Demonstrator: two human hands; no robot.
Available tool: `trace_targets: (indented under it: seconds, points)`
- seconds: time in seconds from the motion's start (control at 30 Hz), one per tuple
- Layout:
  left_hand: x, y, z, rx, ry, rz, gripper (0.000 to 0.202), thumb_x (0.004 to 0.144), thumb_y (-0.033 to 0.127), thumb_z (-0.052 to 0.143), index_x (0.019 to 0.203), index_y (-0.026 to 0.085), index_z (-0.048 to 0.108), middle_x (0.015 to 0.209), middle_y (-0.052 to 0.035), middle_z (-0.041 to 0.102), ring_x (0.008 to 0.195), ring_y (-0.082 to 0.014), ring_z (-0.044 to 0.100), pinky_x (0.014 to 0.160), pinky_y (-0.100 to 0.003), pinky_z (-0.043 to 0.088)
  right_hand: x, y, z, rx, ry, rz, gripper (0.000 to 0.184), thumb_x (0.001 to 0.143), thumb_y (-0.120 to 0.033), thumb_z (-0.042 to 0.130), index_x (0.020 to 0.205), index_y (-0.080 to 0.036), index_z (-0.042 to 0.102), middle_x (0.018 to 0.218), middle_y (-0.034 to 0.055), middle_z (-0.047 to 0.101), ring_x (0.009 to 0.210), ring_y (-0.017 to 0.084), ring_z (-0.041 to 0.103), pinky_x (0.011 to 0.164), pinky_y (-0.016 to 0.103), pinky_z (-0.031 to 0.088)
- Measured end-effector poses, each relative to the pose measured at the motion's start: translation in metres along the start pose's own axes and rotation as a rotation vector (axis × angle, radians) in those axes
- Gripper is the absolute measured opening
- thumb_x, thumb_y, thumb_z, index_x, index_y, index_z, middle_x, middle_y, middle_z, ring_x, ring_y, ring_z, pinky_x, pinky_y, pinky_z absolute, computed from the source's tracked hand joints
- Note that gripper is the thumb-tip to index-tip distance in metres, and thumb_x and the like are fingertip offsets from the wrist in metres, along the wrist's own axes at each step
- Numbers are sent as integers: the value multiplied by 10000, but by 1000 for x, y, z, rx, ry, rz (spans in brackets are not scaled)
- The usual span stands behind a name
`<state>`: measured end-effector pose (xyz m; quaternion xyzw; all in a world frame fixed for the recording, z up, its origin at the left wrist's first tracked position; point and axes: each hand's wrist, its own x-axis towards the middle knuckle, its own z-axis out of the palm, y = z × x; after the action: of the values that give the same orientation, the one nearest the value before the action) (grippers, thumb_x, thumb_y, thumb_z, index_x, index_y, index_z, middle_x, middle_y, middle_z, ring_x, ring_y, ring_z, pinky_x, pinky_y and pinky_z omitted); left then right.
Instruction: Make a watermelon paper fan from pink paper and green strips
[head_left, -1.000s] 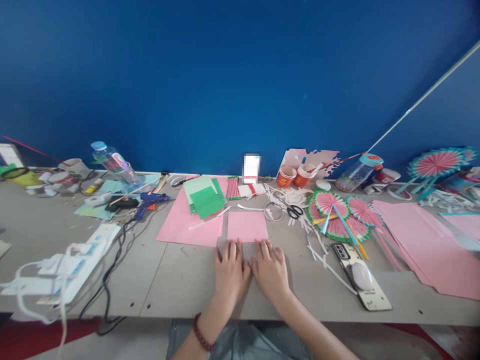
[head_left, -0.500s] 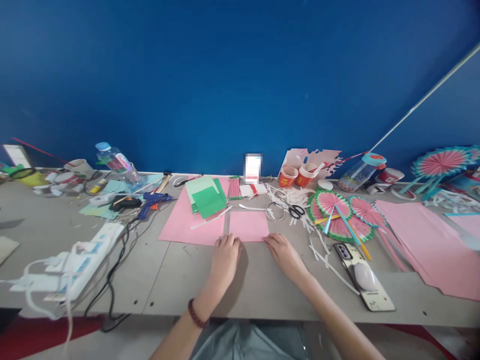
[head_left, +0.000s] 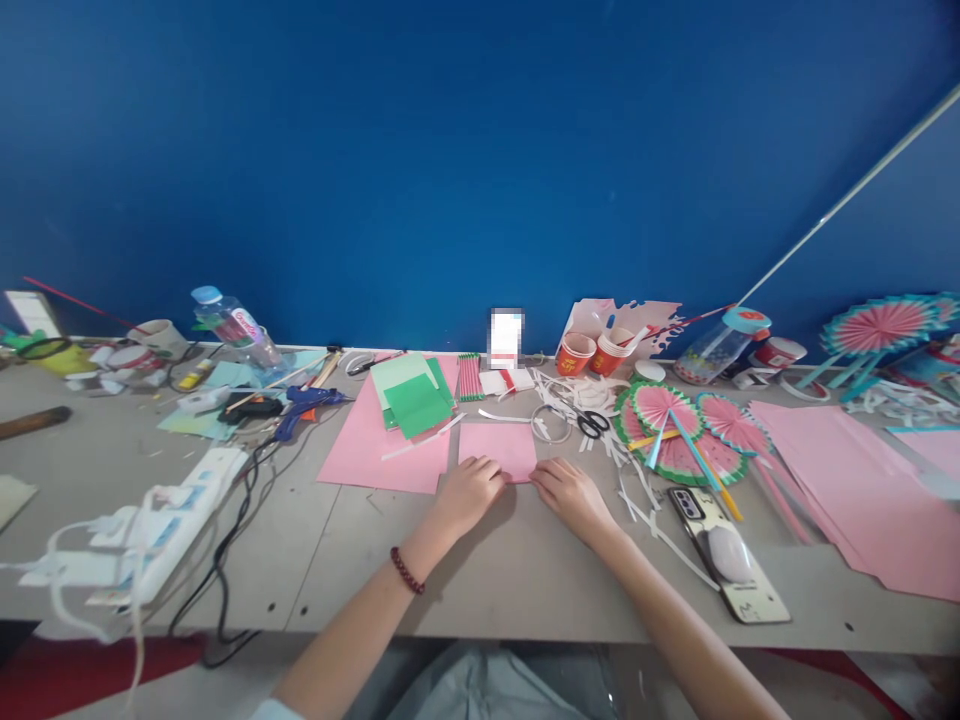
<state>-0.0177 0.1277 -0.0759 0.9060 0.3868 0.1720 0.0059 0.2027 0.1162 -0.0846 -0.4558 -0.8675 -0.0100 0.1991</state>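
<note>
A small pink sheet of paper [head_left: 493, 440] lies flat on the grey table, square to me. My left hand [head_left: 471, 492] has its fingers together on the sheet's near edge, left of the middle. At the near right corner, my right hand [head_left: 571, 496] pinches the same edge between fingers and thumb. The hands are a short gap apart, and the fingers hide part of the edge. Just left is a larger pink sheet [head_left: 375, 455] with green paper pieces [head_left: 416, 402] on it.
Black scissors [head_left: 592, 425], a ring of tape [head_left: 551, 423] and white paper strips lie right of the sheet. Pink and green paper fans [head_left: 682, 430] and a phone [head_left: 727, 555] are farther right. A blue glue gun [head_left: 304, 405] and a power strip [head_left: 187, 520] stand left.
My left hand has slid right along the near edge, closer to my right hand, which has barely moved. A brown handle-like object has come into view at the far left.
</note>
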Motion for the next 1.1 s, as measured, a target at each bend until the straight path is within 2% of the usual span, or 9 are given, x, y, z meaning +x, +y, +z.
trace_targets:
  seconds: [0.23, 0.4, 0.5, 0.57, 0.7, 0.77, 0.83, 0.93, 1.1]
  points:
    - [-2, 0, 4, 21, 96, 53, 200, 929, 125, 452, 856, 182, 629, 781, -28, 606, 785, -166, 574, 717, -302, 411, -3, -4, 1, 69, 55, 3, 220, 935, -214, 473, 941, -177, 690, 919, 72, 678, 851, 170, 599, 779, 295, 479]
    - [-6, 5, -2, 89, 281, 49, 199, 921, 111, 443, 986, 176, 620, 947, -66, 649, 905, -178, 587, 836, -328, 409, -6, -10, -2, 126, 141, 67, 266, 954, -197, 427, 923, -163, 689, 806, 67, 660, 772, 164, 602, 729, 280, 490]
    - [-10, 16, -10, 59, 323, 13, 186, 913, 145, 451, 920, 182, 633, 826, -55, 652, 780, -162, 600, 750, -308, 420, -7, -17, -8, 175, 202, 127, 265, 954, -212, 424, 903, -165, 680, 783, 65, 650, 751, 172, 609, 706, 289, 498]
    - [-11, 26, -19, -53, 298, -100, 205, 903, 248, 477, 785, 177, 629, 676, -38, 614, 666, -158, 583, 664, -292, 418, -8, -25, -11, 212, 250, 155, 255, 950, -217, 431, 879, -172, 672, 778, 62, 650, 738, 174, 611, 689, 292, 500]
    - [-11, 44, -34, -566, 134, -443, 293, 891, 399, 477, 774, 170, 618, 653, -15, 631, 575, -129, 561, 547, -231, 395, -10, -52, -17, 244, 339, 134, 210, 930, -189, 463, 881, -170, 666, 743, 59, 645, 714, 169, 599, 670, 289, 493]
    - [-10, 48, -39, -745, 120, -575, 338, 893, 423, 462, 717, 163, 586, 644, -12, 630, 585, -126, 560, 533, -214, 385, -9, -71, -19, 219, 355, 98, 218, 920, -163, 460, 860, -176, 669, 707, 53, 636, 678, 164, 585, 641, 288, 484]
    - [-12, 49, -42, -778, 143, -634, 374, 900, 422, 436, 646, 163, 526, 579, 6, 573, 554, -115, 515, 518, -208, 359, -8, -88, -21, 207, 351, 62, 182, 900, -176, 488, 898, -170, 670, 775, 76, 663, 728, 181, 601, 663, 308, 495]
    - [-18, 47, -48, -682, 163, -612, 382, 928, 372, 373, 613, 174, 458, 528, 35, 474, 504, -96, 420, 496, -210, 317, -6, -103, -28, 277, 314, 16, 169, 874, -193, 522, 982, -166, 649, 865, 87, 684, 795, 193, 617, 698, 321, 516]
    - [-24, 40, -68, -476, 132, -371, 292, 957, 256, 349, 790, 174, 574, 677, -7, 581, 600, -130, 505, 562, -241, 383, 3, -89, -56, 285, 476, 5, 228, 876, -131, 509, 1051, -208, 633, 877, 71, 686, 817, 176, 632, 746, 318, 524]
